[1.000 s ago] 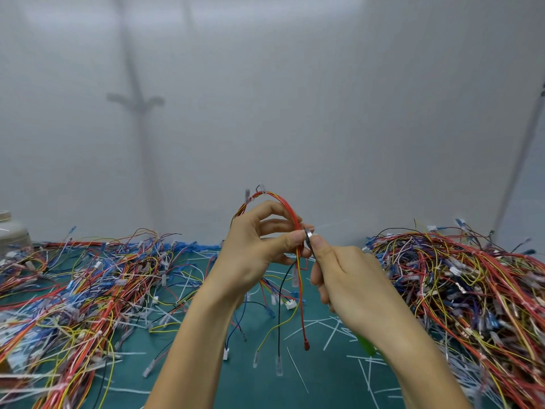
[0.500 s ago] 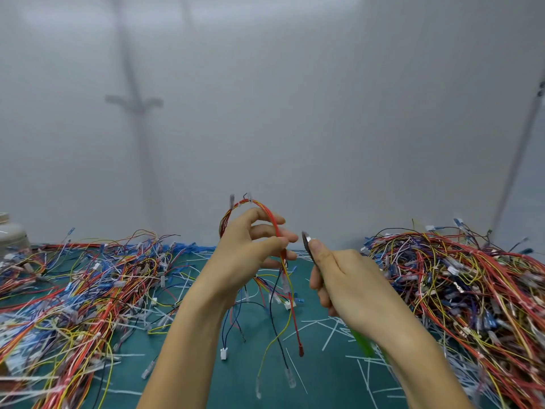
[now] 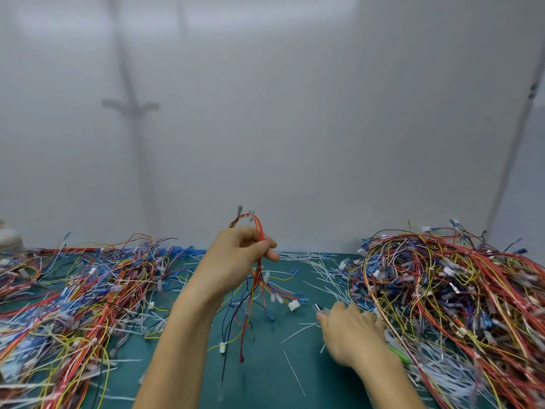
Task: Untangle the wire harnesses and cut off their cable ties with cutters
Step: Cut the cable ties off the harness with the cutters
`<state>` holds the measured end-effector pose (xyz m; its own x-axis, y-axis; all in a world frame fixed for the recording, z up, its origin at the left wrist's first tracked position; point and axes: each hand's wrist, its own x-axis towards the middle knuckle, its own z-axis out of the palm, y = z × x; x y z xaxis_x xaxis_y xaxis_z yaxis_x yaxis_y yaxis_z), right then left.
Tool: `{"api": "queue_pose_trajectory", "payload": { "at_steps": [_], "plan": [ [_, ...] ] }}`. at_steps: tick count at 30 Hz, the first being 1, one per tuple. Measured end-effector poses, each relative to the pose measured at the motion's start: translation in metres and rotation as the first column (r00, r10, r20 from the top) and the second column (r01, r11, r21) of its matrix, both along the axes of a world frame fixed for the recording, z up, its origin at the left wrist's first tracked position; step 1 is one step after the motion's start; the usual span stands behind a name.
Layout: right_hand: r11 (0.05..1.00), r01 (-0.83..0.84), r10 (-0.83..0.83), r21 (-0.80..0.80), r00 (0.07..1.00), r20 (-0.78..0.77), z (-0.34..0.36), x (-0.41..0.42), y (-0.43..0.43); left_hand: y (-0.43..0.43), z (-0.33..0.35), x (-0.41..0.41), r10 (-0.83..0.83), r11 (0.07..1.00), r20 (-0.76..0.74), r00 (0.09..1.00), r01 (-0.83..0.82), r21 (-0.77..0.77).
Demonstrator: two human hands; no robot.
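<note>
My left hand [image 3: 236, 258] is raised above the green mat and grips a wire harness [image 3: 256, 278] of red, yellow, blue and black wires. Its loop sticks up above my fingers, and the loose ends with white connectors hang down. My right hand [image 3: 349, 332] is low over the mat to the right, holding the cutters [image 3: 320, 309]. Their metal tip pokes out past my fingers and a bit of green handle [image 3: 398, 353] shows behind my wrist. The cutters are well apart from the harness.
A big tangled pile of harnesses [image 3: 460, 293] fills the right side. Another spread of wires [image 3: 82, 296] covers the left. White cut cable ties [image 3: 312, 267] litter the green mat [image 3: 265, 379]. A pale container [image 3: 8, 237] stands at the far left, before a grey wall.
My right hand with the cutters has dropped from beside the harness down and to the right, close to the mat. My left hand keeps the harness raised, with its ends swinging.
</note>
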<state>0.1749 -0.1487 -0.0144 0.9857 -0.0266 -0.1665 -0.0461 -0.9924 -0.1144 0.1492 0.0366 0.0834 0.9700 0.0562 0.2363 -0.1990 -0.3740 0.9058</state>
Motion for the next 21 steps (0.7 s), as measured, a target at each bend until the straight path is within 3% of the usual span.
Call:
{"api": "queue_pose_trajectory", "payload": {
  "at_steps": [5, 16, 19, 21],
  "plan": [
    [0.999, -0.028, 0.027, -0.037, 0.999, -0.016, -0.004, -0.001, 0.000, 0.001, -0.001, -0.001, -0.001, 1.000, 0.042, 0.999, 0.002, -0.023],
    [0.998, -0.056, 0.056, -0.004, 0.991, 0.119, -0.003, -0.002, 0.002, 0.003, -0.001, 0.000, 0.010, 0.994, 0.092, 0.996, 0.001, -0.113],
    [0.989, -0.070, 0.036, 0.129, 0.968, 0.249, 0.002, -0.001, 0.003, 0.005, -0.001, -0.001, -0.006, 0.999, 0.132, 0.991, 0.010, -0.033],
    [0.948, -0.098, -0.025, 0.301, 0.925, 0.379, 0.008, 0.003, 0.002, 0.005, -0.001, -0.001, -0.049, 0.999, 0.150, 0.987, 0.046, 0.028]
  ]
}}
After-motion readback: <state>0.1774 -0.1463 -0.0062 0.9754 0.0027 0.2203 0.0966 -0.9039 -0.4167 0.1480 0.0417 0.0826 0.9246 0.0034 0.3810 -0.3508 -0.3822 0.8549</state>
